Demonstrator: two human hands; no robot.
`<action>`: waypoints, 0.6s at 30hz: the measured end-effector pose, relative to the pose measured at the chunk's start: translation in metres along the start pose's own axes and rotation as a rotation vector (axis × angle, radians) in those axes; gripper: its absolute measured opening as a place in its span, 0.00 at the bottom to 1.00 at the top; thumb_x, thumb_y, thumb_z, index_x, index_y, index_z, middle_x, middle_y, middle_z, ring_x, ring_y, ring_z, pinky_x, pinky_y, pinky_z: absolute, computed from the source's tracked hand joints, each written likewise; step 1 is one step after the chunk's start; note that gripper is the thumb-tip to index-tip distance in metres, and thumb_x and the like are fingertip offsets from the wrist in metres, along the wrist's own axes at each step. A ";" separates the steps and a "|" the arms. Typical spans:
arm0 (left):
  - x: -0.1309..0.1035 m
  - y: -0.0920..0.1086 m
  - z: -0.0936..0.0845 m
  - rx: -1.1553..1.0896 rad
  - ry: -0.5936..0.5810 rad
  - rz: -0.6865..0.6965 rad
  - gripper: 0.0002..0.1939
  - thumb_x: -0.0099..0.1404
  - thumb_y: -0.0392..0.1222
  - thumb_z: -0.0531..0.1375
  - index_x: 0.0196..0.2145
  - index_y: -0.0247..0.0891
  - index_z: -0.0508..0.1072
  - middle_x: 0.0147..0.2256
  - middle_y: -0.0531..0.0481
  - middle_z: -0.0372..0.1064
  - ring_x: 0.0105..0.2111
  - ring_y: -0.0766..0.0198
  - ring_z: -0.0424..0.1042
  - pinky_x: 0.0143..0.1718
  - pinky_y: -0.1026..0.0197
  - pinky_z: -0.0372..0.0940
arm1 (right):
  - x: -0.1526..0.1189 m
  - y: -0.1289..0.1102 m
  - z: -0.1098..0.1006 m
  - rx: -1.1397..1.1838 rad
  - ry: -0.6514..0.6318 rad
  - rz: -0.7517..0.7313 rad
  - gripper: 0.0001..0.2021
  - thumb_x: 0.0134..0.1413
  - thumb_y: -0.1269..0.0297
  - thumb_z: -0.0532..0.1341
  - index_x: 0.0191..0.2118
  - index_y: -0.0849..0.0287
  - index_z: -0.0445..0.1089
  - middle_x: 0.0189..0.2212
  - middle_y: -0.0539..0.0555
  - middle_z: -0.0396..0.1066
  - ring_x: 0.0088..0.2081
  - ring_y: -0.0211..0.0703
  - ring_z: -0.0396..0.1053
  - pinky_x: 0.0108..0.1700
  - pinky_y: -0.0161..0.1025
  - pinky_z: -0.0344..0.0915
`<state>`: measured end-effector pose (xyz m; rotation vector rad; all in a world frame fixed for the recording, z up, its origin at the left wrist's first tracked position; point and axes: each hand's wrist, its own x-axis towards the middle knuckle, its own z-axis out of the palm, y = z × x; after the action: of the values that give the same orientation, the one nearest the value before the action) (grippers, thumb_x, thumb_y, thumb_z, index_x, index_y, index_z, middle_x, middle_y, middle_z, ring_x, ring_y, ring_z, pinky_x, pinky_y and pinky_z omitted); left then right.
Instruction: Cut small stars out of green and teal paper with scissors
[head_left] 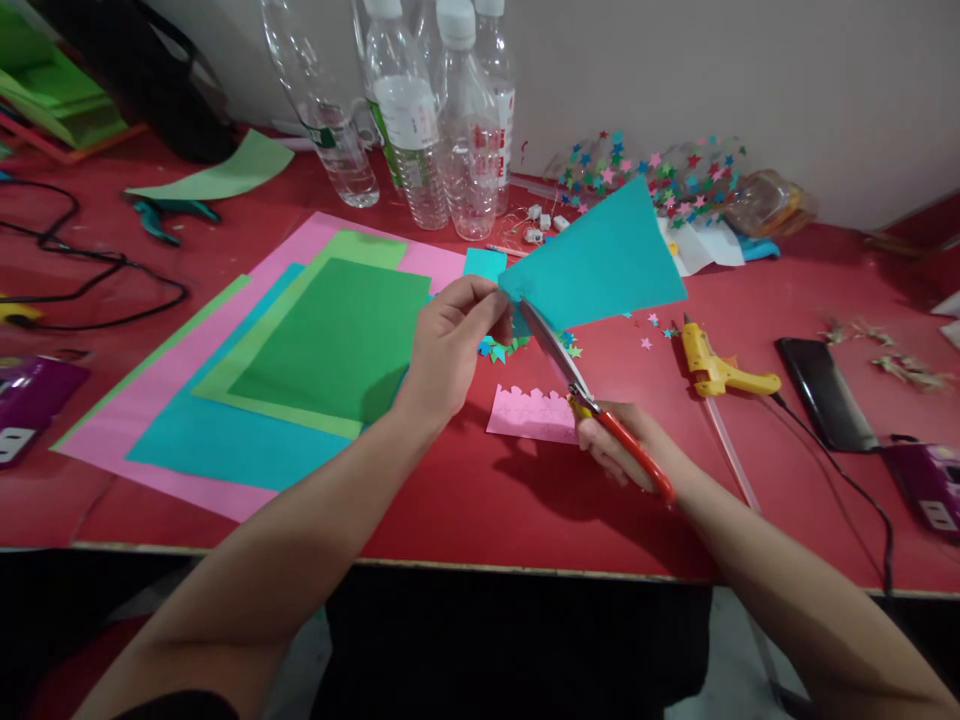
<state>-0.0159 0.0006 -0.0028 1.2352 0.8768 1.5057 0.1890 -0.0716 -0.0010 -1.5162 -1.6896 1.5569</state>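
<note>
The left hand (448,352) pinches the near corner of a teal paper sheet (600,260), holding it lifted off the red surface (465,500) so the blades can pass on both sides of it. The right hand (619,450) is clenched around the red handles of the scissors (570,380), whose blades meet the sheet's lower edge just right of the pinching fingers. Below the sheet lie small paper stars (510,348) and a pink strip with a scalloped edge (532,413). A stack of coloured sheets (300,370) lies flat to the left, and a yellow glue gun (716,370) rests to the right, within reach.
</note>
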 end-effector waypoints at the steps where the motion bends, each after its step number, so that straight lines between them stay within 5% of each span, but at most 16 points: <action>1: 0.000 0.001 -0.001 0.033 -0.001 0.018 0.08 0.63 0.35 0.57 0.25 0.38 0.68 0.21 0.56 0.65 0.22 0.72 0.65 0.26 0.67 0.62 | 0.000 0.000 -0.002 -0.027 0.000 -0.017 0.20 0.52 0.46 0.59 0.23 0.57 0.56 0.13 0.43 0.55 0.13 0.31 0.54 0.18 0.32 0.53; 7: -0.003 0.014 0.002 0.250 -0.039 0.078 0.09 0.62 0.33 0.57 0.24 0.38 0.68 0.19 0.56 0.63 0.21 0.72 0.63 0.25 0.66 0.61 | -0.003 0.000 -0.008 -0.125 -0.040 -0.086 0.19 0.55 0.47 0.57 0.25 0.58 0.58 0.15 0.44 0.56 0.16 0.32 0.54 0.20 0.32 0.50; 18: -0.004 0.013 0.003 0.217 -0.023 0.017 0.10 0.61 0.34 0.57 0.22 0.39 0.69 0.19 0.55 0.64 0.21 0.70 0.63 0.25 0.65 0.61 | -0.003 0.002 -0.008 -0.134 -0.052 -0.060 0.17 0.57 0.50 0.56 0.26 0.58 0.58 0.15 0.44 0.56 0.16 0.32 0.54 0.20 0.32 0.50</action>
<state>-0.0156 -0.0070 0.0087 1.4168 1.0371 1.4355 0.1971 -0.0705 0.0010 -1.4856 -1.8850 1.4910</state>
